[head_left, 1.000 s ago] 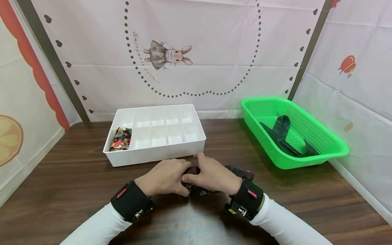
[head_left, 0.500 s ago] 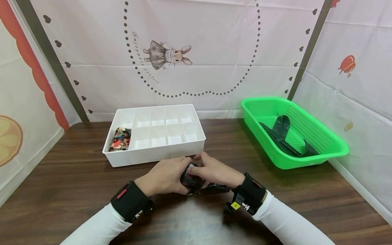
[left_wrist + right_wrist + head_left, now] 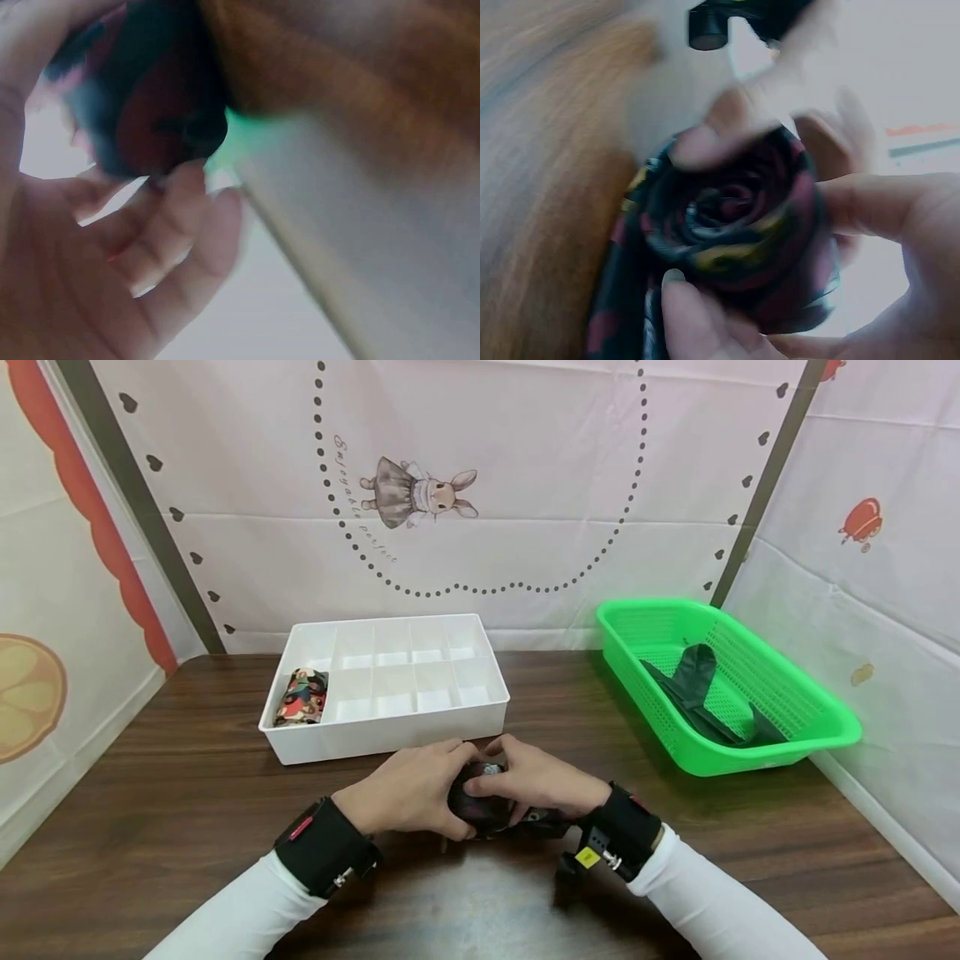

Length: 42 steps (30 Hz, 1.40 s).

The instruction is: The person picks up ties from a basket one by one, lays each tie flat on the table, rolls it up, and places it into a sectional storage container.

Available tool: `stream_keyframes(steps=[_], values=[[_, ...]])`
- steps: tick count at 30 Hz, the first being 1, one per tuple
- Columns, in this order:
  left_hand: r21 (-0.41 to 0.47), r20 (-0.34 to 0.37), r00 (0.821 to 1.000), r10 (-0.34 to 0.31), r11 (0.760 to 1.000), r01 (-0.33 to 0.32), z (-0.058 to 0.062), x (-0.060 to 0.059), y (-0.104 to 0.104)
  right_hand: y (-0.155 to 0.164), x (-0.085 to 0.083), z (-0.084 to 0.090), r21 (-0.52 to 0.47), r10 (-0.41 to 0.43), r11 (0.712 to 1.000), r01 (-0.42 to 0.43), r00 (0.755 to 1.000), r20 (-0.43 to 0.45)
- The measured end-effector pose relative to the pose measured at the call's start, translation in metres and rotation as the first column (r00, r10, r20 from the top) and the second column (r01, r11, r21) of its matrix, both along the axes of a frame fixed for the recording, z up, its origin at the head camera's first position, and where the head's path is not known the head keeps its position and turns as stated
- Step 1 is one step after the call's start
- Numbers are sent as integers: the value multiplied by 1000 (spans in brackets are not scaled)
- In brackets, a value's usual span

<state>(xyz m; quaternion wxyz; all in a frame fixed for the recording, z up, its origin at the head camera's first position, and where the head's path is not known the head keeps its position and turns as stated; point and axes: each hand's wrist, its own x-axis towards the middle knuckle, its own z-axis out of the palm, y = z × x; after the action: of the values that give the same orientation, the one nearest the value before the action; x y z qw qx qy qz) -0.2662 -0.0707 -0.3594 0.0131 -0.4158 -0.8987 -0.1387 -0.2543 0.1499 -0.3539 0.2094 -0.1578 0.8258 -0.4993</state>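
On a dark wooden table (image 3: 187, 793) before a printed backdrop, the left hand (image 3: 408, 789) and right hand (image 3: 543, 781) both grip a dark patterned fabric roll (image 3: 480, 800) between them, its unrolled tail trailing toward the right wrist; the white divided organiser tray (image 3: 390, 739) sits just beyond the fingertips.

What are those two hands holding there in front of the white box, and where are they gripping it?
A dark patterned cloth roll. The left hand and the right hand grip it around its rolled-up part, fingers on its rim; a loose tail trails on the table.
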Motion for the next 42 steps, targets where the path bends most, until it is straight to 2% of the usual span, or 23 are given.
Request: stream_keyframes(steps=[4,6,8,9,12,14,16,18,21,24,26,30,33,36,39,42], values=[[24,103,995,17,1000,-20,-1,-4,-3,12,-5,0,-57,24,998,-18,994,107],[49,122,992,2,999,-8,-3,-5,-2,15,-6,0,-77,46,996,-36,990,131],[76,114,993,-23,997,14,-6,-7,-1,13,-6,0,-65,46,997,-39,993,111],[85,105,994,-34,996,25,-8,-8,0,12,-5,1,-46,33,999,-29,996,83],[86,63,997,-45,996,39,-8,-9,0,3,2,4,64,-26,997,31,997,-73],[70,45,998,-45,997,42,-7,-8,0,-5,8,6,143,-50,987,77,981,-186],[48,33,999,-43,998,41,-5,-7,-1,-12,15,7,208,-47,972,112,954,-298],[31,37,999,-36,999,35,-2,-6,-1,-18,18,7,227,-37,966,119,941,-338],[32,78,997,-25,999,23,0,-6,-2,-18,17,6,210,-29,973,98,952,-306],[58,132,991,-26,998,18,2,-6,-3,-8,9,6,136,-24,990,46,987,-156],[68,164,986,-29,998,18,5,-6,-5,0,3,7,91,-8,996,12,999,-51],[81,202,979,-31,997,15,4,-7,-6,16,-7,7,4,49,999,-50,992,116],[114,190,981,-50,993,29,-4,-7,-2,20,-10,4,-59,108,993,-99,978,178],[138,154,986,-57,990,36,-11,-7,2,16,-8,3,-69,104,993,-93,978,182],[138,129,990,-52,990,34,-13,-6,5,7,-1,3,-1,57,998,-57,994,88],[125,118,992,-47,992,32,-11,-6,6,-3,5,2,47,28,998,-27,999,-16]])
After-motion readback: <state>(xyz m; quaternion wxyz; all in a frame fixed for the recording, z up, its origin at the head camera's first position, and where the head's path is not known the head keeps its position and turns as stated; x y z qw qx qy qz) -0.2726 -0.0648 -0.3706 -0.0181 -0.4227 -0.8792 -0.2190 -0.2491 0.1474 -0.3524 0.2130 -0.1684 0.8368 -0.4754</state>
